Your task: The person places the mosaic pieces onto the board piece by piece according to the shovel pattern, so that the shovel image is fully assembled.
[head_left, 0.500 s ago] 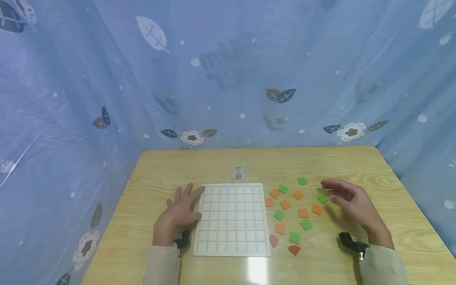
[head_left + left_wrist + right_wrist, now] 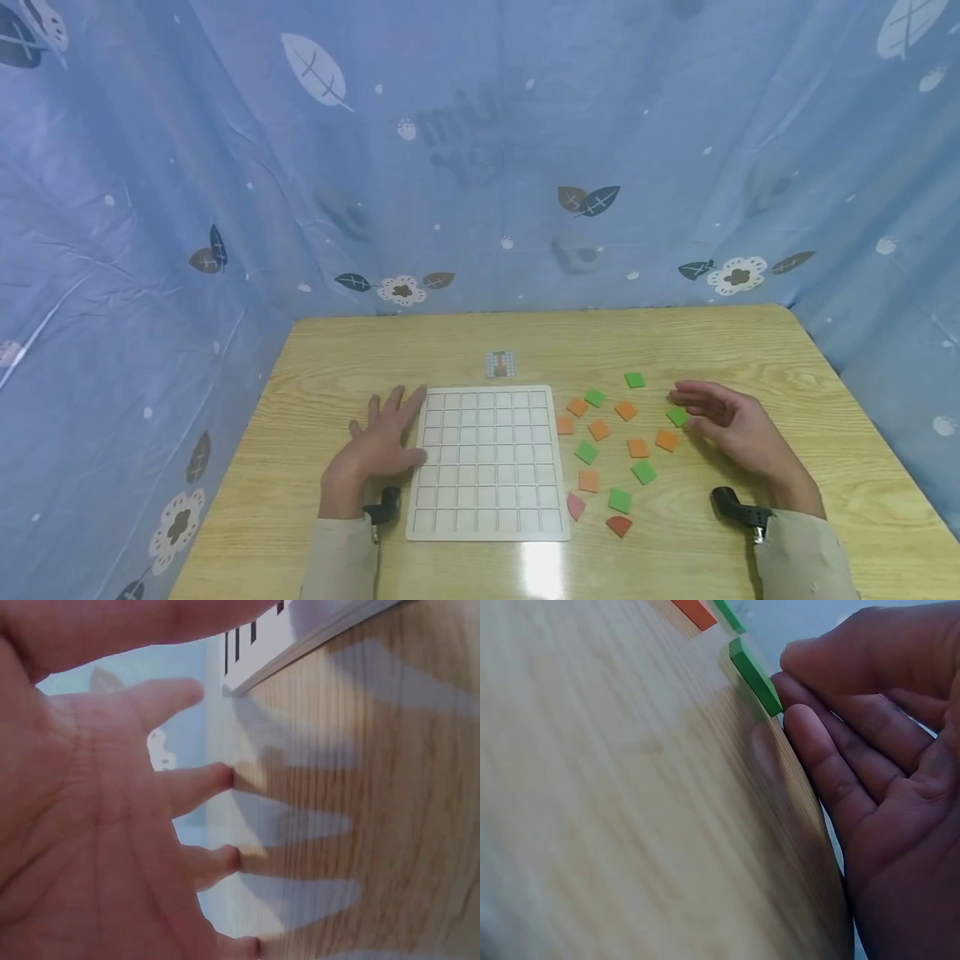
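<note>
A white square board (image 2: 488, 463) with a raised grid of square cells lies flat on the wooden table. My left hand (image 2: 377, 450) is spread along its left edge, index fingertip at the top corner and thumb at the side. In the left wrist view, three fingertips (image 2: 229, 859) rest on the wood. My right hand (image 2: 742, 429) hovers to the right of the loose pieces, fingers slightly bent, holding nothing. Between thumb and fingers, just beyond their tips, lies a green square tile (image 2: 756, 678) on the table.
Several orange tiles (image 2: 637, 448) and green tiles (image 2: 643, 472) lie scattered right of the board. A red quarter-round piece (image 2: 619, 526) and a pink one (image 2: 575, 506) sit nearer the front. Behind the board lies a small pattern card (image 2: 500, 363). Blue patterned cloth (image 2: 480, 167) encloses the table.
My right hand has moved slightly left, its fingertips coming closer around the green tile. The left hand stays at the board's edge. The head view has shifted a little.
</note>
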`<state>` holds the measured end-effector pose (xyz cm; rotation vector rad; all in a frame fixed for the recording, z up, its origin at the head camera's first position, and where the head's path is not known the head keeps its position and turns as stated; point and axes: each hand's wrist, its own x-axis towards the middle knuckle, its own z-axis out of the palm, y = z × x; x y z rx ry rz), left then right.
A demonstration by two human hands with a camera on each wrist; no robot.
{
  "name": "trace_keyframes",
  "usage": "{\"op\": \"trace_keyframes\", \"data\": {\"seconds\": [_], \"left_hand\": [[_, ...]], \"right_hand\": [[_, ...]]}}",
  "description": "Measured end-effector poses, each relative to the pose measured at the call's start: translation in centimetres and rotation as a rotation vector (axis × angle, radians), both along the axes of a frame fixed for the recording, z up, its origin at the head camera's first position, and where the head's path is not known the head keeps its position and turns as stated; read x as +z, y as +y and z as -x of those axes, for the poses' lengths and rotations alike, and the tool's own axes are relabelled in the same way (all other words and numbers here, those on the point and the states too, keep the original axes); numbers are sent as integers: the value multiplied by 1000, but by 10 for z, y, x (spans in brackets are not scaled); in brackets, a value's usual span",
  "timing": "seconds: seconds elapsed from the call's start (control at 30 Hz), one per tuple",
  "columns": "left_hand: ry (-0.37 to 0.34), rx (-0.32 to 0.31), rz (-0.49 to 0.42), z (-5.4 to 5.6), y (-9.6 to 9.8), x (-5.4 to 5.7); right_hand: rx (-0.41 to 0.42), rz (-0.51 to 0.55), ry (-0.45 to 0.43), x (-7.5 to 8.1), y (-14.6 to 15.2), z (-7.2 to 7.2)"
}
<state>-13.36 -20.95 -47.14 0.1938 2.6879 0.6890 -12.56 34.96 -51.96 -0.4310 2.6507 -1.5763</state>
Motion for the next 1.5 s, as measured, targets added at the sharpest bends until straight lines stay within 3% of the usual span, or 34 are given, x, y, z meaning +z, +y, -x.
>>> {"op": "trace_keyframes", "data": {"seconds": [0.2, 0.4, 0.67, 0.93, 1.13, 1.27, 1.5], "left_hand": [[-6, -7, -7, 2, -2, 1], [8, -17, -10, 4, -2, -1], [74, -27, -46, 6, -9, -25], [32, 2, -62, 3, -9, -17], [40, -16, -57, 1, -9, -17], [15, -15, -64, -1, -5, -6], [9, -8, -23, 1, -5, -5]], "right_hand": [[-28, -48, -43, 2, 2, -2], [-22, -83, -17, 1, 3, -3], [-31, -101, 25, -3, -1, -2], [-84, -142, 46, -5, -5, -2], [-111, -140, 62, -6, -4, -3], [-95, -109, 64, -7, -2, -3], [-73, -104, 77, -7, -3, 0]]}}
